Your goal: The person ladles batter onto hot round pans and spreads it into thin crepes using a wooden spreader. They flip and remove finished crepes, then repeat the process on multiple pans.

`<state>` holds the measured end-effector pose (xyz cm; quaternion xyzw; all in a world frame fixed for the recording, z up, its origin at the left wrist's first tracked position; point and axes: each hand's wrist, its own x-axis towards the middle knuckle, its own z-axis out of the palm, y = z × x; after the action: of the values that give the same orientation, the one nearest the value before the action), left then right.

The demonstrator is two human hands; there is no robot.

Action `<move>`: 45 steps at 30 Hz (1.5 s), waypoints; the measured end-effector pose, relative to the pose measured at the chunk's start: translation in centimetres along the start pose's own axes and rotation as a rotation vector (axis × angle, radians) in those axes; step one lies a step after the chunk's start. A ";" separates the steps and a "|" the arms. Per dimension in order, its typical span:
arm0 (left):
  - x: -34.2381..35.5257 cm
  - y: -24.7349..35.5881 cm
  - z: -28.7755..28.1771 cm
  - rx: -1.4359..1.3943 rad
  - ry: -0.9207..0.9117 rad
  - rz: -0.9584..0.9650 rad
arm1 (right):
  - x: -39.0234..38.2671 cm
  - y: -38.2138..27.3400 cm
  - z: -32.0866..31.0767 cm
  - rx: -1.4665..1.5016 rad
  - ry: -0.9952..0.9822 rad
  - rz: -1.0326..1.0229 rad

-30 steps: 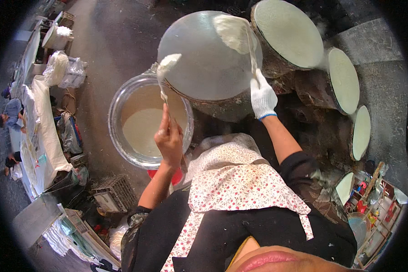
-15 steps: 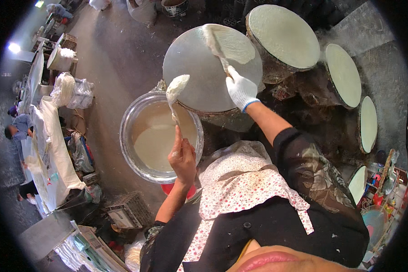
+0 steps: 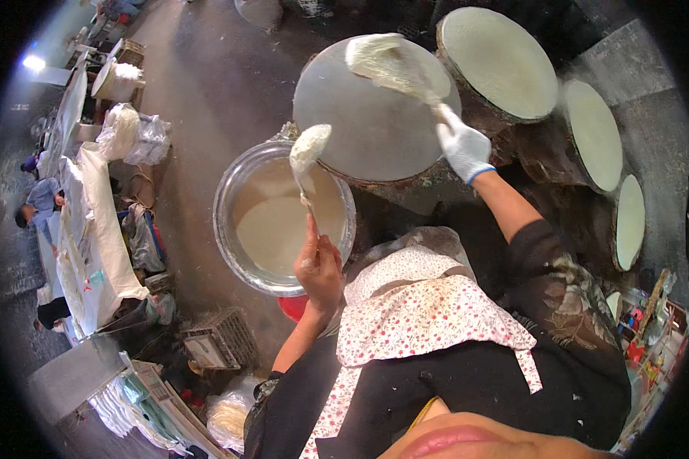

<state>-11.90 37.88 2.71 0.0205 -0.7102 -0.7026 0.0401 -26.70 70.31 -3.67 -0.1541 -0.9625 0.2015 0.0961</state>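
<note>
My bare left hand is closed round the handle of a ladle, whose bowl is coated in pale batter. It is held over the far rim of a wide metal basin of creamy batter. My right hand, in a white knit glove, grips a batter-coated spreader by its handle. The spreader's broad, flat face shows above the far part of a round grey griddle. A pale batter patch lies at the griddle's far right, partly behind the spreader.
More round griddles covered with pale batter, the nearest among them, curve away to the right. Under the basin a red object shows. A wire crate stands on the floor at left, near a cloth-covered table with people beyond.
The spreader has turned from edge-on to showing its broad face, and my right hand has moved right. My left hand still holds the ladle over the basin. The whole view has shifted slightly.
</note>
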 end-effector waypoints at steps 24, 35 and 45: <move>-3.0 1.9 10.0 0.105 0.223 -0.084 | 5.8 0.2 -3.7 0.090 -0.280 -0.360; -5.1 2.5 14.6 0.138 0.357 -0.161 | 8.2 3.3 0.1 0.228 -0.220 -0.547; -5.6 2.5 17.2 0.135 0.438 -0.193 | 11.3 3.3 -1.8 0.353 -0.319 -0.354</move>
<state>-7.74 55.48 4.86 0.2423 -0.7246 -0.6330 0.1244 -35.91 77.66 -2.01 0.0689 -0.9274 0.3676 0.0026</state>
